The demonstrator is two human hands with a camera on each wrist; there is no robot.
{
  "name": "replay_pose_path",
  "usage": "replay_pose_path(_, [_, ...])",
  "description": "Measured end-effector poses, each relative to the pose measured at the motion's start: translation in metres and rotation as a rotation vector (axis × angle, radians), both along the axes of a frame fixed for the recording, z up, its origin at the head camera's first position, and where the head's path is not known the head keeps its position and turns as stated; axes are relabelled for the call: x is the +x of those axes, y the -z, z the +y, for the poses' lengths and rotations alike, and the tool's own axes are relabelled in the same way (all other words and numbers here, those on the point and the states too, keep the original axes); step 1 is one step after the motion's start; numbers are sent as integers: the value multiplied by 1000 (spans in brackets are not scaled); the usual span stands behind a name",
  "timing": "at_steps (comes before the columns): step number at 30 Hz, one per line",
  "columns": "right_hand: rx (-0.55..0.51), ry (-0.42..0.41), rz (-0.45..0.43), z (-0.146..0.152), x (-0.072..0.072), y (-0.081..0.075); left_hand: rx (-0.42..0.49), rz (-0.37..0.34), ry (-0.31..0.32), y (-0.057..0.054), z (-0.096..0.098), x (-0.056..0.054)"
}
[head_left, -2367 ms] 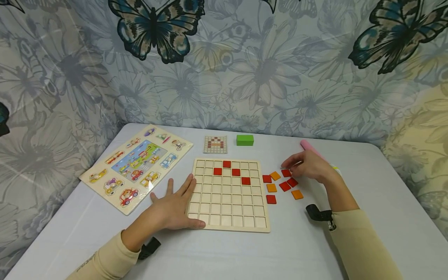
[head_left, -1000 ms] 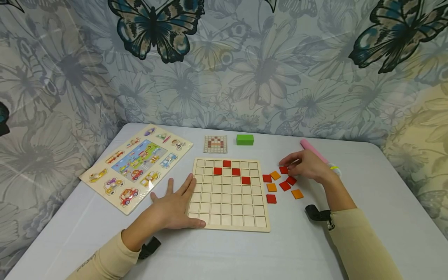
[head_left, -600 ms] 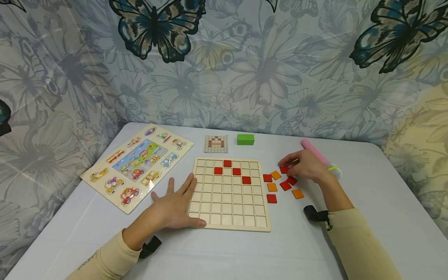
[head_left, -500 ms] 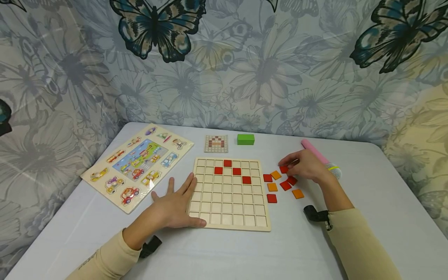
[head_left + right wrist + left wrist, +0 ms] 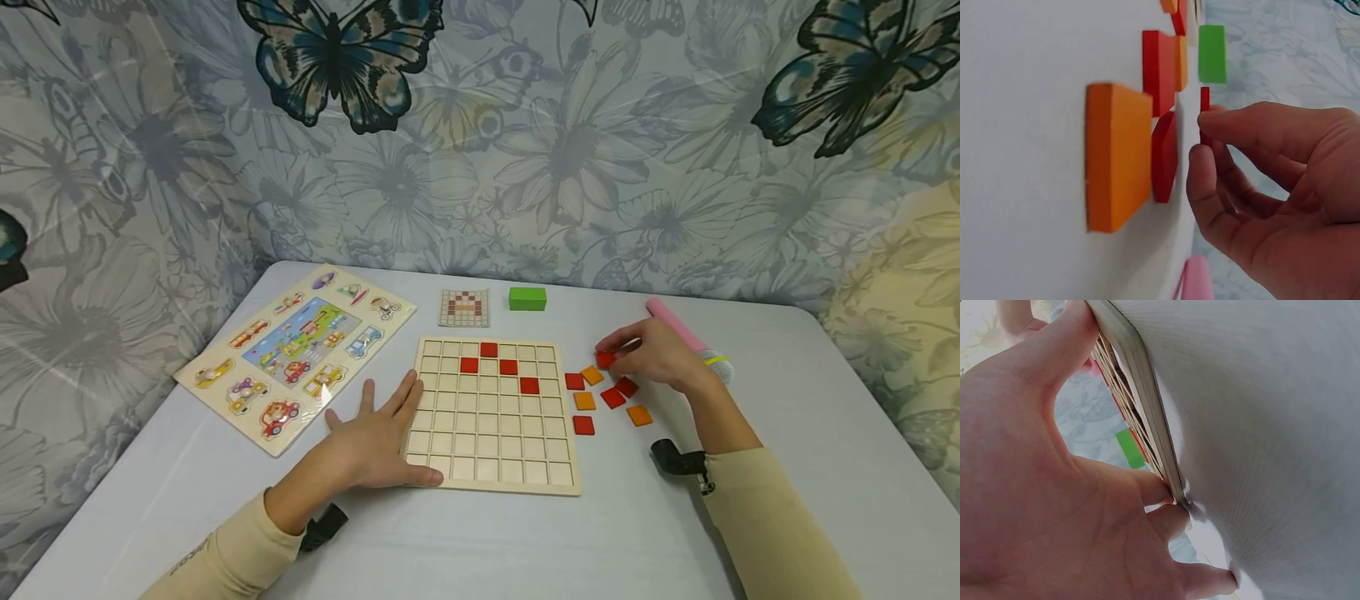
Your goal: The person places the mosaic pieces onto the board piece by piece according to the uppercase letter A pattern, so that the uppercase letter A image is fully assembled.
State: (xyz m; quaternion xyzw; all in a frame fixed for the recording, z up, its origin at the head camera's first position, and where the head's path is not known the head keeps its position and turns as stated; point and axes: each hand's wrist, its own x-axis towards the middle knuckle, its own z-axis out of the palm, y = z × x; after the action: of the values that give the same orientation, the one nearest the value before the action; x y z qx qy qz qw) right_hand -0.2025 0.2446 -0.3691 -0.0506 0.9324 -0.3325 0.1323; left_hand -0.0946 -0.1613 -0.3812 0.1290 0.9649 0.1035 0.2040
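Observation:
In the head view, a wooden grid board lies mid-table with several red square tiles set in its upper cells. My left hand rests along the board's left edge, fingers spread, thumb on the lower left corner. In the left wrist view, the thumb and fingertips touch the board's edge. To the right of the board, my right hand pinches a red tile between thumb and fingers. The right wrist view shows that tile edge-on. Below it lie loose red tiles and orange tiles.
Behind the board are a small pattern card and a green block. A picture puzzle board lies at the left. A pink toy microphone lies behind my right hand. A patterned cloth backdrop stands behind the table.
My right hand has shifted slightly left, and the red tile at its fingertips has moved a little left and up with it. The left hand and the board stay in place.

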Motion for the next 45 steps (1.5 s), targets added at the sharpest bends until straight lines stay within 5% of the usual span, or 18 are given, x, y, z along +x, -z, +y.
replay_pose_path(13, [-28,-49,-11,-20,10,-14,0,-4,-4,-1,0,0])
replay_pose_path(45, [-72,-141,29,-121,16,-11,1,2,-17,-2,1,2])
